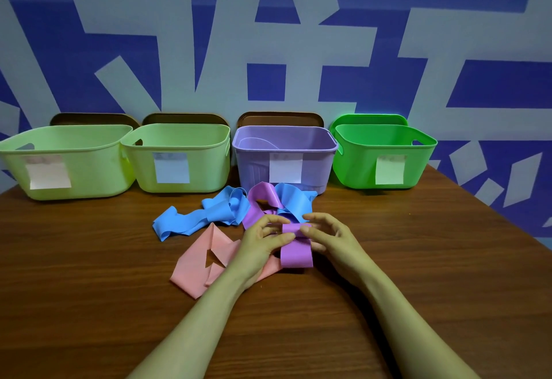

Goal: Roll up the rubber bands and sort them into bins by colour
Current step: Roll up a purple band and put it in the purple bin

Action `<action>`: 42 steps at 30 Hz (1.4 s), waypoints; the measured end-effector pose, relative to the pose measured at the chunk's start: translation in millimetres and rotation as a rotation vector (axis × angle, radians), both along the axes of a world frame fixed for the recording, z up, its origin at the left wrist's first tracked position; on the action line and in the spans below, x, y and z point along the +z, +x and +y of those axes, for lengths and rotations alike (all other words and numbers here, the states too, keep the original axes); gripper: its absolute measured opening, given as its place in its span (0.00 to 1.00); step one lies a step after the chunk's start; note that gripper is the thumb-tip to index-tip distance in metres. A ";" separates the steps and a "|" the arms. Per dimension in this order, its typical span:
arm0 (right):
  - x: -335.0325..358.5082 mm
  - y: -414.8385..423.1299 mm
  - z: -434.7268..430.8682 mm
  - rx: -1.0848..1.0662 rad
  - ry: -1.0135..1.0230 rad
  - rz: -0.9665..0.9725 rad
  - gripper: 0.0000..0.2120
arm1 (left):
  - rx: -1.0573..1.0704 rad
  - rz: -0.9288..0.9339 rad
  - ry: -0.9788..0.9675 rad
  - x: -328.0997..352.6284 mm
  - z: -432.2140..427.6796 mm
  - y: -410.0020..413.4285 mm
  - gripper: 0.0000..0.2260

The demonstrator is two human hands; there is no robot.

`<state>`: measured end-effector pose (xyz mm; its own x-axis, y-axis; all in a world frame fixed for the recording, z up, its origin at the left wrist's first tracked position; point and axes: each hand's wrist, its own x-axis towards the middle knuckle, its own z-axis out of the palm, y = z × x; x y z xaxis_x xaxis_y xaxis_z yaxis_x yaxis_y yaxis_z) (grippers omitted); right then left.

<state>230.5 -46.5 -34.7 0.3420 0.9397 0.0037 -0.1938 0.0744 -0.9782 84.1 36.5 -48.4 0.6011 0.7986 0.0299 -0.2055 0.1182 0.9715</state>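
Now, at a wooden table point(418, 274), a person's two bare hands work on a purple band point(296, 254) lying flat near the table's middle. The left hand point(263, 241) pinches the band's turned-over far end between thumb and curled fingers. The right hand point(328, 238) grips the same fold from the other side, fingers bent over it. More purple rubber loops away behind the hands; whether it is the same band cannot be told. Blue bands point(215, 210) lie tangled with that loop, trailing to the left. A pink band point(195, 262) lies folded on the table, partly under the left wrist. Four bins stand in a row along the far edge against a blue-and-grey wall: a pale green bin point(89, 175) at far left, a second pale green bin point(206, 175), a purple bin point(257, 166) just behind the pile, and a green bin point(358, 169) at right. Each bin carries a paper note on its front.
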 end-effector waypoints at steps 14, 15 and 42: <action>0.2 0.2 -2.0 -0.011 -0.020 -0.059 0.09 | 0.001 0.100 0.049 -4.2 -1.1 3.7 0.17; 0.6 0.5 -2.7 -0.002 -0.026 -0.068 0.11 | 0.002 0.090 0.054 -4.5 -1.1 3.7 0.17; 1.5 -3.4 -1.1 0.040 -0.093 0.093 0.09 | 0.008 0.145 0.124 -2.5 -0.2 1.4 0.13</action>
